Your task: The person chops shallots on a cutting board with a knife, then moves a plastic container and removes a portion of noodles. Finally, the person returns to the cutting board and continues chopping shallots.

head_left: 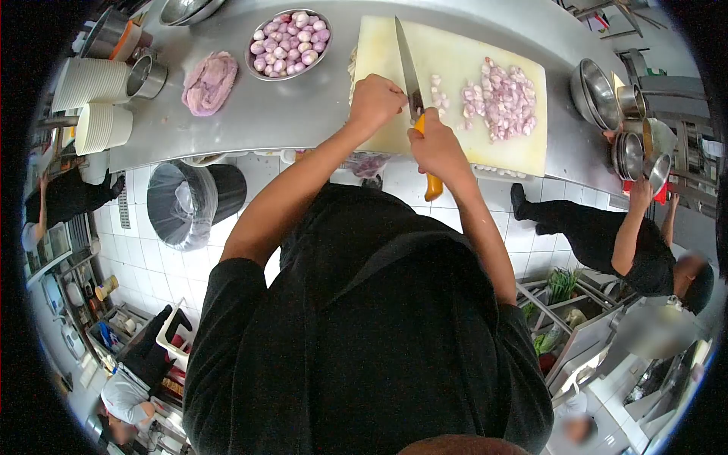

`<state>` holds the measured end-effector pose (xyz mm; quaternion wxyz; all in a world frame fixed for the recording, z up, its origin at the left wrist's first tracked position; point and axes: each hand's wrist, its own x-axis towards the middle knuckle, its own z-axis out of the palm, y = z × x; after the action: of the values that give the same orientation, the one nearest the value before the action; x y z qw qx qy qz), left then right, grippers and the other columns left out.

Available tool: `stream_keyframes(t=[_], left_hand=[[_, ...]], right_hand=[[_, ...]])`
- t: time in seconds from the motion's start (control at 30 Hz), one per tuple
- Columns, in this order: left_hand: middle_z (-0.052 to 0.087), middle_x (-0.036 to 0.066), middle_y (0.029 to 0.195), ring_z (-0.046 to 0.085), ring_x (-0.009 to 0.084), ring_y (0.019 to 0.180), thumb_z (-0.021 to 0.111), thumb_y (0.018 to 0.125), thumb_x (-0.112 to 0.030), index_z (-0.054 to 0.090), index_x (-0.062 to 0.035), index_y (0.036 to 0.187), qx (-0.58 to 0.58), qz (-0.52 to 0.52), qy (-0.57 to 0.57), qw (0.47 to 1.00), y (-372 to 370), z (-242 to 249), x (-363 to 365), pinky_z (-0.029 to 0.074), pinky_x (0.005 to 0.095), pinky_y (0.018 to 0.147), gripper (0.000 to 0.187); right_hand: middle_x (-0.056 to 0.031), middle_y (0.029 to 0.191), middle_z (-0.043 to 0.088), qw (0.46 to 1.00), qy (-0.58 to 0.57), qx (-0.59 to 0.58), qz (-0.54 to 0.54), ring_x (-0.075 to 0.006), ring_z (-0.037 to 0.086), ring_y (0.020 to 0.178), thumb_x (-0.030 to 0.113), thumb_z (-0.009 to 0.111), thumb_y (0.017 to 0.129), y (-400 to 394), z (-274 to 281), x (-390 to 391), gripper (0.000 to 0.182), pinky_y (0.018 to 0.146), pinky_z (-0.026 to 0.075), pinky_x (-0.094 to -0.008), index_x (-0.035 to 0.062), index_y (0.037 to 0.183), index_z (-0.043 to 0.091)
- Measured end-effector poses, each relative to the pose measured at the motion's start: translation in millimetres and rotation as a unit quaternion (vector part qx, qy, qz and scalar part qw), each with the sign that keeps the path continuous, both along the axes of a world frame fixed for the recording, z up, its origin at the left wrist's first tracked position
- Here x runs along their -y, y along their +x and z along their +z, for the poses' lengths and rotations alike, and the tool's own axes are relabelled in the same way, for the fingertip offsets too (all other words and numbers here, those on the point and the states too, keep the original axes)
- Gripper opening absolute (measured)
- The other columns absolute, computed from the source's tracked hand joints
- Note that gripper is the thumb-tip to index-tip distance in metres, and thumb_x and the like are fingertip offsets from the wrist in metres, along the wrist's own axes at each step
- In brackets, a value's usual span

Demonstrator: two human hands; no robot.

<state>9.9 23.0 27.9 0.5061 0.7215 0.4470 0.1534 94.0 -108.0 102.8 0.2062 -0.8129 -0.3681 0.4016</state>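
Observation:
My right hand [440,150] is wrapped round the yellow handle of a kitchen knife [407,61], whose long blade points away from me over the white cutting board [455,42]. Just left of the blade, my left hand [376,103] is closed with its fingers curled above the board. Whatever those fingers hold, if anything, is hidden. A few pieces of cut shallot [438,92] lie right of the blade. Farther right is a larger heap of chopped shallots [502,98]. Whole peeled shallots [288,47] fill a metal bowl [247,58] left of the board.
A crumpled pinkish bundle [210,83] lies on the steel counter [243,114]. Stacked white tubs [102,129] stand at the left; metal bowls [593,95] at the right. A lined bin [182,205] is below the counter. A co-worker [607,235] handles bowls at the right.

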Motion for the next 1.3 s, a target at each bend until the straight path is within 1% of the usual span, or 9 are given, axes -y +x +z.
stream_keyframes(t=[0.23, 0.43, 0.53, 0.73, 0.87, 0.97, 1.1, 1.2, 1.3], left_hand=[[0.072, 0.012, 0.067, 0.072, 0.0188, 0.063, 0.068, 0.076, -0.014, 0.076, 0.0015, 0.08, 0.006, 0.003, -0.019, 1.0, -2.7, 4.3, 0.5, 0.058, 0.0304, 0.068, 0.018], [0.073, 0.013, 0.069, 0.073, 0.018, 0.063, 0.067, 0.077, -0.013, 0.076, 0.002, 0.081, 0.019, -0.002, -0.023, 1.0, -4.3, 7.7, -0.1, 0.058, 0.0297, 0.067, 0.018], [0.073, 0.013, 0.069, 0.072, 0.0178, 0.062, 0.067, 0.078, -0.013, 0.076, 0.0024, 0.081, 0.021, 0.005, -0.027, 0.999, -4.4, 7.5, 0.8, 0.058, 0.0296, 0.066, 0.018], [0.074, 0.009, 0.071, 0.072, 0.0151, 0.065, 0.068, 0.078, -0.018, 0.079, -0.0023, 0.084, 0.026, 0.001, -0.045, 0.999, -6.5, 5.3, -0.4, 0.057, 0.0276, 0.068, 0.02], [0.073, 0.014, 0.069, 0.072, 0.018, 0.062, 0.067, 0.078, -0.011, 0.076, 0.0035, 0.082, 0.037, 0.008, -0.04, 0.998, -4.7, 9.1, 1.3, 0.058, 0.0291, 0.065, 0.018], [0.073, 0.013, 0.069, 0.072, 0.018, 0.062, 0.067, 0.078, -0.012, 0.076, 0.0035, 0.083, 0.039, 0.01, -0.046, 0.998, -5.9, 9.9, 0.0, 0.058, 0.0296, 0.065, 0.019], [0.073, 0.013, 0.069, 0.072, 0.018, 0.062, 0.066, 0.078, -0.013, 0.076, 0.0032, 0.083, 0.035, 0.001, -0.041, 0.999, -6.4, 5.9, 0.0, 0.058, 0.0297, 0.066, 0.019], [0.072, 0.014, 0.069, 0.072, 0.0182, 0.062, 0.066, 0.078, -0.012, 0.076, 0.0029, 0.082, 0.037, 0.006, -0.05, 0.998, -5.6, 7.9, 0.2, 0.058, 0.03, 0.066, 0.019], [0.072, 0.01, 0.067, 0.07, 0.0156, 0.062, 0.066, 0.078, -0.014, 0.077, 0.0005, 0.082, 0.027, 0.007, -0.043, 0.999, -6.4, 7.0, 0.0, 0.056, 0.0286, 0.065, 0.019]], right_hand=[[-0.0289, 0.075, 0.065, 0.995, 0.067, 0.067, 0.035, -0.0372, 0.068, 0.058, 0.012, 0.052, 0.093, -0.9, -33.0, -5.1, 0.024, 0.056, 0.055, -0.0467, -0.0059, 0.105, 0.041], [-0.0338, 0.078, 0.064, 0.999, -0.013, -0.03, -0.004, -0.0481, 0.068, 0.075, 0.011, 0.053, 0.091, 4.3, 15.3, -8.3, 0.025, 0.072, 0.054, -0.0535, -0.0069, 0.105, 0.042], [-0.0233, 0.072, 0.063, 0.995, 0.051, 0.075, 0.032, -0.029, 0.064, 0.048, 0.014, 0.052, 0.095, 1.9, -33.5, -8.6, 0.026, 0.046, 0.052, -0.0406, -0.0051, 0.108, 0.04], [-0.0234, 0.071, 0.063, 0.999, 0.022, -0.029, -0.002, -0.0287, 0.063, 0.047, 0.014, 0.051, 0.095, 5.2, 4.2, -7.5, 0.025, 0.045, 0.051, -0.0397, -0.0052, 0.107, 0.041], [-0.0206, 0.072, 0.063, 0.994, 0.06, 0.083, 0.032, -0.0276, 0.064, 0.048, 0.013, 0.051, 0.094, -1.3, -40.6, -13.6, 0.024, 0.046, 0.051, -0.0402, -0.0053, 0.107, 0.041], [-0.0205, 0.071, 0.063, 0.994, 0.055, 0.088, 0.029, -0.0281, 0.064, 0.048, 0.012, 0.05, 0.094, 1.9, -43.8, -15.8, 0.023, 0.046, 0.052, -0.0407, -0.0052, 0.106, 0.041], [-0.0319, 0.08, 0.066, 0.999, -0.024, -0.03, -0.004, -0.0508, 0.067, 0.082, 0.01, 0.053, 0.087, -1.9, 21.8, -15.6, 0.029, 0.078, 0.054, -0.0536, -0.0077, 0.108, 0.043], [-0.0237, 0.073, 0.063, 0.995, 0.063, 0.073, 0.029, -0.0304, 0.064, 0.048, 0.012, 0.049, 0.094, -0.6, -42.7, -16.1, 0.021, 0.046, 0.052, -0.0408, -0.0047, 0.104, 0.04], [-0.0235, 0.072, 0.063, 0.992, 0.085, 0.091, 0.027, -0.0308, 0.064, 0.049, 0.011, 0.049, 0.094, -1.6, -54.1, -17.4, 0.021, 0.047, 0.052, -0.0413, -0.0046, 0.104, 0.04]])
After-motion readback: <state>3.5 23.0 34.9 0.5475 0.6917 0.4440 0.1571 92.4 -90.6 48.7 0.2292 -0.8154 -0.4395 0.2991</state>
